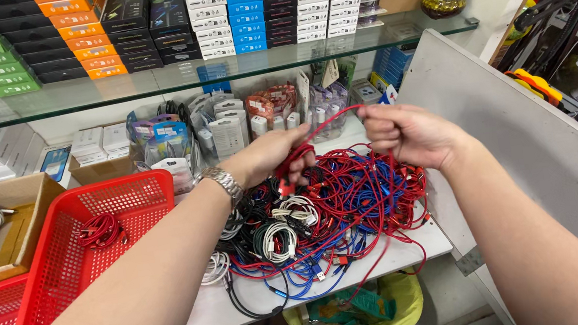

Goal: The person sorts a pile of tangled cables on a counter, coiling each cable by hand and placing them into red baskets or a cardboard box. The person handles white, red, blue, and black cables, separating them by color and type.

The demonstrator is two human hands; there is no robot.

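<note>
1. The left hand (274,151) has its grip closed around a bunched red cable (331,117), just above the cable pile (325,217).
2. The right hand (403,134) pinches the same cable, its grip narrow and tight; the cable runs taut between both hands.
3. The pile, a tangle of red, blue, black and white cables, lies on the white table (212,315).
4. A red basket (61,279) stands left of the pile, with one coiled red cable (100,230) inside.
5. A cardboard box (29,198) of cables sits left of the basket.
</note>
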